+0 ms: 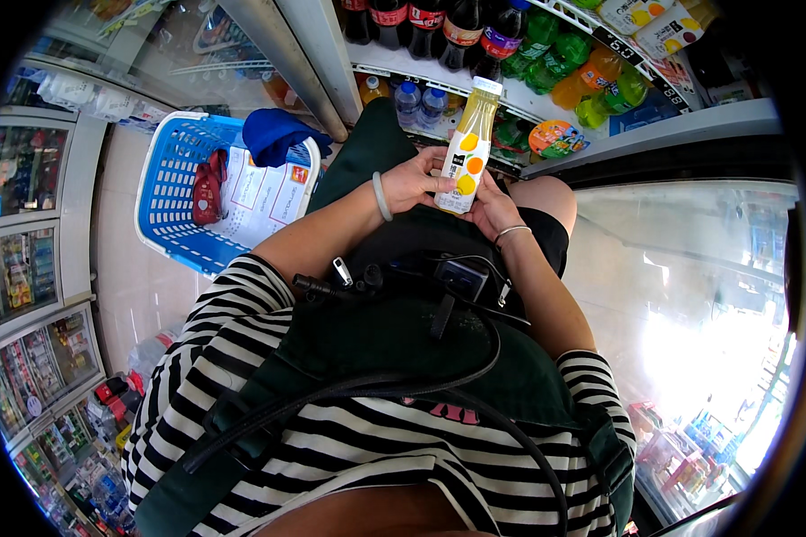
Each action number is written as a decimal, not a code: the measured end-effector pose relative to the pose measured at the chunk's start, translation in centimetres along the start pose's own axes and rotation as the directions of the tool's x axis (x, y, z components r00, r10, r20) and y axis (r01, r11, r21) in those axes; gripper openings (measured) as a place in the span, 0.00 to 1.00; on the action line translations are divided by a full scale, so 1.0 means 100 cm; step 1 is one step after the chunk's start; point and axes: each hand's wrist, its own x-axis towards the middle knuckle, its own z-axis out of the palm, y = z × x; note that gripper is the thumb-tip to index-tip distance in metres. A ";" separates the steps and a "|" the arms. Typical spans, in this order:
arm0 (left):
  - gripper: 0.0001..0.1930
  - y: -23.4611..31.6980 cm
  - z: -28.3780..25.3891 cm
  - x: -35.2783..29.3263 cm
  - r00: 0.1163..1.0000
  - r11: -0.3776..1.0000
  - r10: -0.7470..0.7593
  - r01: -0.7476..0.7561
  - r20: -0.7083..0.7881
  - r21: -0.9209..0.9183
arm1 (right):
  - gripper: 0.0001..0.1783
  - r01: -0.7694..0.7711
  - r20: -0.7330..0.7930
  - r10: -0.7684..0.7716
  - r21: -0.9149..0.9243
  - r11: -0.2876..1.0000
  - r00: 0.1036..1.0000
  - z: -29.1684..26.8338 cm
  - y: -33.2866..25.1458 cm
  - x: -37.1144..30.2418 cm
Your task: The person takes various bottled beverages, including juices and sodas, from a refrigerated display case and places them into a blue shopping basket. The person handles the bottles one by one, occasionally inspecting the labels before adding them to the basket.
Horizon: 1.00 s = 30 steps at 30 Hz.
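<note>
A juice bottle [467,161] with a white cap and a fruit-printed label stands nearly upright in front of my knees. My left hand [412,183] is closed on its left side, with the thumb across the label. From the lower right, my right hand [493,208] grips the bottle near its base; some of those fingers are hidden behind it. Beyond the bottle is an open drinks cooler, with dark cola bottles [461,36] on a shelf and green bottles [537,45] beside them.
To my left on the floor sits a blue basket [166,179] holding a printed sheet [261,192] and a dark red pouch [210,190]; a blue cloth [278,136] hangs over its rim. A glass door [690,268] is at my right. Shelved glass cabinets [27,268] line the far left.
</note>
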 end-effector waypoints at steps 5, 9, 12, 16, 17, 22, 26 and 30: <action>0.31 0.004 0.000 -0.001 0.998 0.999 -0.040 0.042 0.053 -0.030 | 0.20 0.004 0.005 -0.004 -0.009 1.000 1.000 0.001 0.001 0.000; 0.31 0.000 -0.002 0.001 1.000 1.000 -0.022 0.022 -0.004 -0.012 | 0.20 0.014 0.025 -0.013 -0.020 1.000 1.000 0.004 -0.001 -0.001; 0.32 0.000 -0.001 0.001 0.998 0.998 -0.055 0.055 -0.013 -0.009 | 0.20 0.008 0.016 -0.008 -0.021 1.000 1.000 0.004 -0.002 -0.001; 0.30 0.003 0.001 0.000 0.999 0.998 -0.053 0.053 -0.006 -0.032 | 0.19 0.000 0.018 0.000 -0.009 1.000 1.000 0.003 -0.001 -0.001; 0.30 0.002 0.000 0.000 0.999 0.998 -0.054 0.053 -0.005 -0.036 | 0.19 -0.001 0.020 0.002 -0.010 1.000 1.000 0.002 -0.001 0.000; 0.28 0.001 0.001 0.000 0.999 0.998 -0.047 0.047 0.000 -0.033 | 0.18 -0.002 0.029 0.003 -0.005 1.000 1.000 0.000 0.000 0.001; 0.28 0.002 -0.001 0.001 0.998 0.997 -0.063 0.064 0.021 -0.044 | 0.23 -0.013 0.056 0.016 -0.053 0.999 0.998 -0.001 -0.001 0.001; 0.29 0.001 -0.003 0.001 0.997 0.997 -0.074 0.075 0.026 -0.036 | 0.22 -0.017 0.071 0.020 -0.048 0.999 0.997 -0.004 -0.001 0.001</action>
